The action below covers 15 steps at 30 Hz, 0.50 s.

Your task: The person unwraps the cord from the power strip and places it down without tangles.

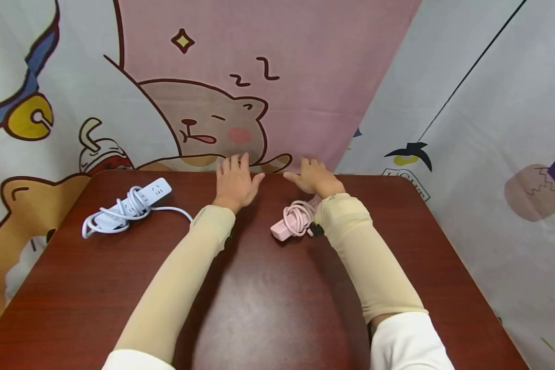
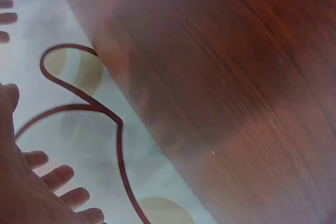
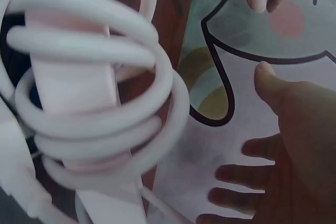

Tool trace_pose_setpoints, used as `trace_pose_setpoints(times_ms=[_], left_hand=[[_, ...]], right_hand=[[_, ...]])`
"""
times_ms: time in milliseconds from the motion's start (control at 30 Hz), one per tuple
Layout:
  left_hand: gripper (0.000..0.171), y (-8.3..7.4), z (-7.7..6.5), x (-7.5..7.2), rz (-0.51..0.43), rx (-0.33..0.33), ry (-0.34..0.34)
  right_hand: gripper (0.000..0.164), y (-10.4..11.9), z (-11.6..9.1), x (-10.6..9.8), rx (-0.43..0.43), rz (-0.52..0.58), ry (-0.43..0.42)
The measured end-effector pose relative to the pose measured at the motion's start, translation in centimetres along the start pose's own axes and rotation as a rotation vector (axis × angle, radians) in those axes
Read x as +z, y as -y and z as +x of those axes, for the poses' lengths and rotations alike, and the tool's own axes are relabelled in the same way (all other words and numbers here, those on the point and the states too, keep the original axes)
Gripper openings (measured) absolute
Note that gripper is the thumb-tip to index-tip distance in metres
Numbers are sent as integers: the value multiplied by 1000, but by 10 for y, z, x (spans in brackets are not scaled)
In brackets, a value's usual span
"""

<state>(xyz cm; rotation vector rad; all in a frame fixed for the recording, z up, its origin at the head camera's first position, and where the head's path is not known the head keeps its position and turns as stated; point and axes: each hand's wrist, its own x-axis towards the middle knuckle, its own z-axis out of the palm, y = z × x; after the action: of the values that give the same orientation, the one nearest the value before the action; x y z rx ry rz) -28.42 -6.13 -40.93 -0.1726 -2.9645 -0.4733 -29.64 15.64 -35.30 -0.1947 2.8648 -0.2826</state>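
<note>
My left hand (image 1: pixel 236 182) reaches over the far edge of the table, fingers straight and spread, holding nothing. To its right is my right hand (image 1: pixel 315 177), also stretched out over that edge with nothing in its grasp. A pink power strip (image 1: pixel 283 229) with its cord wound round it lies just below the right wrist, which partly hides it. In the right wrist view, the strip's cord coils (image 3: pixel 100 114) fill the left side, apart from the hand (image 3: pixel 304 145). The left wrist view has the left hand (image 2: pixel 26 182) at its lower left, beyond the table edge.
A white power strip (image 1: pixel 154 191), wrapped in its own white cord, lies at the table's far left, its cord trailing toward the left forearm. The reddish-brown table (image 1: pixel 268 298) meets a printed cloth backdrop (image 1: pixel 328 61) behind and at the sides.
</note>
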Motion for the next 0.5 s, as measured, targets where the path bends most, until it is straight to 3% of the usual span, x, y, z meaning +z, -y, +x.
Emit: trace_pose_setpoints(times_ms=[267, 500], left_hand=[[75, -17, -12, 2, -10, 42, 17], [80, -33, -31, 7, -24, 28, 105]], right_hand=[[76, -19, -7, -9, -53, -10, 81], [69, -34, -16, -12, -21, -42, 121]])
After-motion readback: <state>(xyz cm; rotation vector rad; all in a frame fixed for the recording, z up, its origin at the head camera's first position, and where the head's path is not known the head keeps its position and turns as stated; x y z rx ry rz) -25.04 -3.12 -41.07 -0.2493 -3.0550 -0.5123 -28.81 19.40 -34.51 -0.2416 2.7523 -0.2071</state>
